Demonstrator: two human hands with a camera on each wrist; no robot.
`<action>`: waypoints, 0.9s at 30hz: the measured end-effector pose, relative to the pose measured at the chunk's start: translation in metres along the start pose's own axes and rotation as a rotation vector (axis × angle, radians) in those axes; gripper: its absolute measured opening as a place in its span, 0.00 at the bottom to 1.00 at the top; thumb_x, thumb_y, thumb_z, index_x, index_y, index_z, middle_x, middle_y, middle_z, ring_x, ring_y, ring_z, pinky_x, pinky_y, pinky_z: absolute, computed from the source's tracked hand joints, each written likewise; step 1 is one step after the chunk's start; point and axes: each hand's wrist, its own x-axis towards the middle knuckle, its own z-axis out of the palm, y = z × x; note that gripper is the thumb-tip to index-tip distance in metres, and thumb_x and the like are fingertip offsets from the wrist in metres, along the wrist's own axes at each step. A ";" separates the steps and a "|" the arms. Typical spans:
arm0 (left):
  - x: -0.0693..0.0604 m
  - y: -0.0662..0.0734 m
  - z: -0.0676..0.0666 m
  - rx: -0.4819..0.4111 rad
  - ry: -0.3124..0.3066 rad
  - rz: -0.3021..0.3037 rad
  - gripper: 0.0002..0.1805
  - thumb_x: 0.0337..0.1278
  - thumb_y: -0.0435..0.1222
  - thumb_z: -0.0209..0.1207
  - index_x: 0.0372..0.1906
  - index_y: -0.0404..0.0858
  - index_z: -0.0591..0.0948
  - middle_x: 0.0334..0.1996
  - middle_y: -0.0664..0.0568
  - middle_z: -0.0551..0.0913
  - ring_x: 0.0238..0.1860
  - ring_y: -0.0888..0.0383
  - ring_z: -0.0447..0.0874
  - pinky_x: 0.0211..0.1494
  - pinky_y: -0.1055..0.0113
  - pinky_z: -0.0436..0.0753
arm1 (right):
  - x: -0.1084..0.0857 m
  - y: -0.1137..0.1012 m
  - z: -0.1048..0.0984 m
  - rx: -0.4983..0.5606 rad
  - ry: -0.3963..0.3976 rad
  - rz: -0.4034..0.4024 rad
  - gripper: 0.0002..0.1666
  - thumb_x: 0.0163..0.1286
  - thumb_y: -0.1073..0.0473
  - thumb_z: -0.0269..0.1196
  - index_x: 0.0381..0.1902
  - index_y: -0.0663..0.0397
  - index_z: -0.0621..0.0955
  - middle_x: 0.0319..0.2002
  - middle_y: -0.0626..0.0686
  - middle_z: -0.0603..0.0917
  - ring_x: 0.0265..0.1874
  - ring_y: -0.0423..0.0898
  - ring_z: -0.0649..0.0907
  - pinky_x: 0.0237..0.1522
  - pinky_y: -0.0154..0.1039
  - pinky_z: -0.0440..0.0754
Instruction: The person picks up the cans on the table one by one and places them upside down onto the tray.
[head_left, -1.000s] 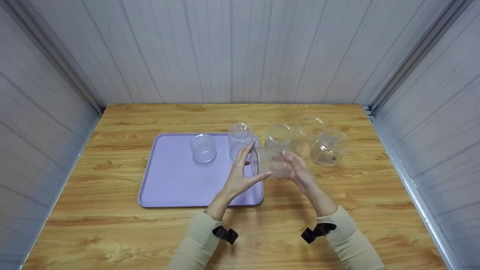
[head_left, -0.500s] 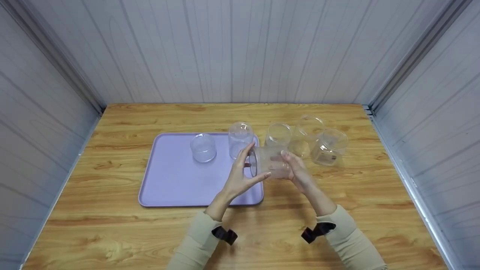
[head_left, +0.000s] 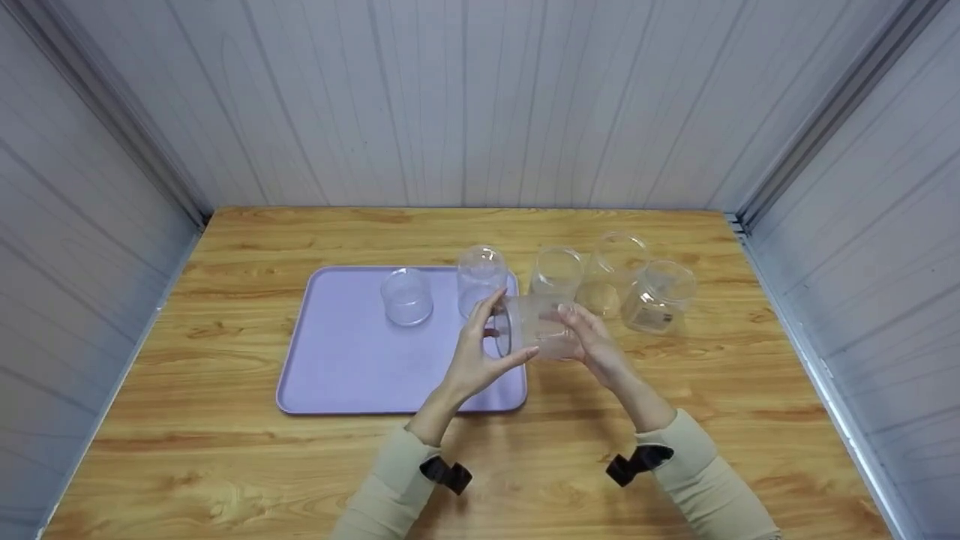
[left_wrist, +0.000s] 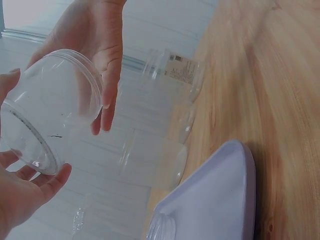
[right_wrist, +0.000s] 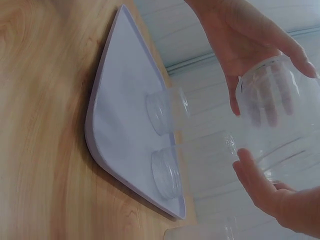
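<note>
Both hands hold a clear plastic jar [head_left: 541, 324] on its side, raised above the tray's right edge. Around its base end, at the left, my left hand [head_left: 474, 361] spreads its thumb and fingers and grips the sides. My right hand [head_left: 600, 349] holds the other end, where the left wrist view shows the threaded mouth of the jar [left_wrist: 55, 95]. A short clear jar [head_left: 407, 298] and a taller clear jar [head_left: 482, 274] stand on the lilac tray [head_left: 352, 375]. In the right wrist view the threaded ends of these two face down.
Right of the tray, on the wooden table [head_left: 720, 390], stand a clear jar [head_left: 558, 268], a tall clear jar [head_left: 616, 266] and a jar with a label [head_left: 658, 300]. The held jar partly overlaps the nearest one in the head view. Pale panels [head_left: 465, 105] wall the table in.
The held jar has shifted slightly to the left between my hands. Both hands keep nearly the same place, and the jars on the tray and table stay put.
</note>
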 end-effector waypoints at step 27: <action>-0.006 -0.039 -0.015 0.259 0.029 -0.001 0.47 0.33 0.49 0.68 0.62 0.35 0.62 0.51 0.46 0.69 0.48 0.49 0.69 0.39 0.62 0.75 | 0.014 0.009 -0.019 -0.235 0.094 -0.272 0.27 0.59 0.55 0.61 0.50 0.70 0.72 0.47 0.63 0.75 0.44 0.47 0.77 0.44 0.39 0.77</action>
